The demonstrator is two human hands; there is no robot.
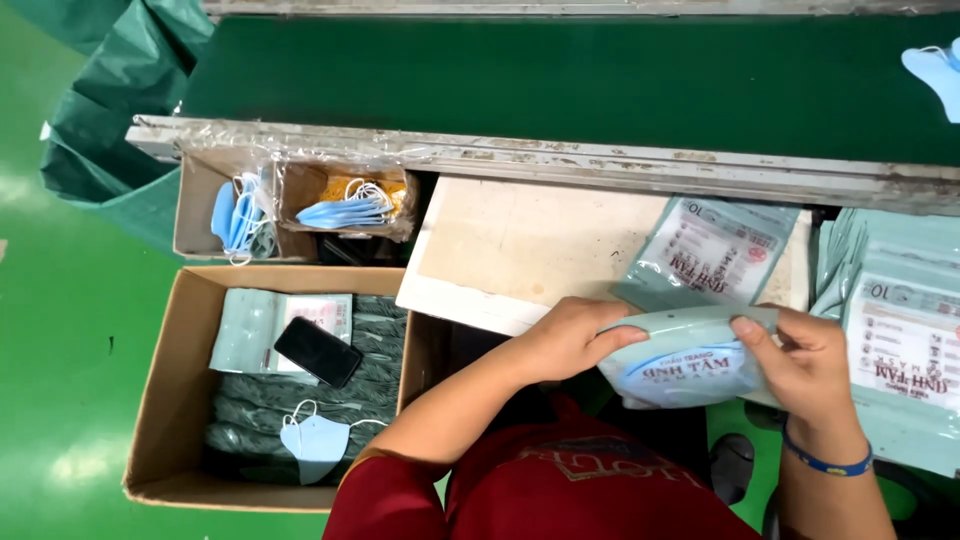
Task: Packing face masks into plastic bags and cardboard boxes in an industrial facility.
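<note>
You are holding a pale green mask pouch (690, 360) with both hands, left hand (570, 338) and right hand (805, 360) gripping its ends, just in front of the white board (520, 250). A cardboard box (165, 400) is sitting left of the board.

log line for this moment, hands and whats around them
left hand: grips pouch left edge | right hand: pinches its top right | pouch: pale green, bulging | board: another pouch | box: phone, loose mask
</note>
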